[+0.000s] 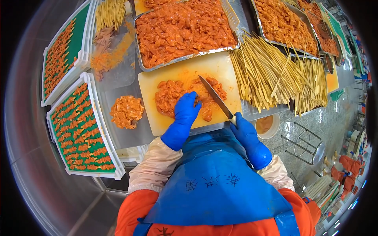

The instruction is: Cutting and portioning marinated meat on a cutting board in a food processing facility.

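Nearest, wears a blue apron (220, 204) over an orange garment (134, 208), with pale sleeves (151, 167) above the gloves. Shows across the apron a row of black handwritten characters (212, 181), and on the orange cloth below, another dark mark, partly cut off. Holds in the right hand (245, 131), blue-gloved, fingers wrapped round the pale handle, a long-bladed knife (215, 96), tip pointing up and left over the board. Rests the left hand (187, 108), also blue-gloved, by the meat, fingers bent, with only a narrow gap to the thumb; cannot tell about any piece pinched there.

Has the raw meat (167, 96) on a pale, orange-stained cutting board (149, 92): moist, glossy, orange-red, in small uneven lumps, heaped at left, with looser pieces (218, 89) on both sides of the blade. Has left of the board a rounded clump of meat (127, 112), then a white-rimmed tray (119, 169) of meat skewers (82, 137) on green. Shows past the board a metal tray (193, 58) piled with similar meat, to its right many wooden sticks (271, 74), and far off, a person in red (348, 171).
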A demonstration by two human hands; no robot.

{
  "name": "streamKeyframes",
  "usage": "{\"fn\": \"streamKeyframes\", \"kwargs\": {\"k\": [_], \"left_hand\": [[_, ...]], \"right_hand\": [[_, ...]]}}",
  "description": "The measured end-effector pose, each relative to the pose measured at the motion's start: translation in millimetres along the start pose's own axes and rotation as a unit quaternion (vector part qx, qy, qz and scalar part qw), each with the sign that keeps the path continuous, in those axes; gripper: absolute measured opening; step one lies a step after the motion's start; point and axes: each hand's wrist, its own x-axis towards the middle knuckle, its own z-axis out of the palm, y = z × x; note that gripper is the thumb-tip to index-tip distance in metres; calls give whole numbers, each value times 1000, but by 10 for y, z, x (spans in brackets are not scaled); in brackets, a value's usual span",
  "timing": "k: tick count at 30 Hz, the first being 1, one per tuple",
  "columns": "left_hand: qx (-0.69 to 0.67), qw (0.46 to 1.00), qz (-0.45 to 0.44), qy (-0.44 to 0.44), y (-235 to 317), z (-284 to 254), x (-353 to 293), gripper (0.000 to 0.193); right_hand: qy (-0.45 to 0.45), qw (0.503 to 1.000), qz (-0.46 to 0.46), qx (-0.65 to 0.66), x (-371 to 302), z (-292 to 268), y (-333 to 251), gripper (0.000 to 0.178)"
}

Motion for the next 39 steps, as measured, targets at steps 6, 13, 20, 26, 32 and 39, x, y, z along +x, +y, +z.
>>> {"fn": "streamKeyframes", "kwargs": {"k": [6, 13, 20, 26, 32, 39], "left_hand": [[126, 989, -40, -62, 115, -159, -81, 23], [-24, 994, 61, 92, 31, 7, -59, 39], [44, 998, 31, 28, 115, 129, -96, 37], [75, 997, 20, 14, -44, 121, 82, 30], [78, 995, 44, 47, -32, 86, 78, 23], [58, 998, 38, -10, -11, -51, 58, 17]], "right_hand": [[-7, 1000, 6, 5, -23, 19, -38, 21], [-56, 998, 0, -6, -43, 99, -135, 19], [-47, 999, 9, -25, 138, 269, -221, 15], [-17, 997, -21, -67, 212, 298, -180, 16], [-33, 999, -2, -21, 121, 232, -132, 16], [-33, 999, 18, -23, 105, 231, -38, 23]]}}
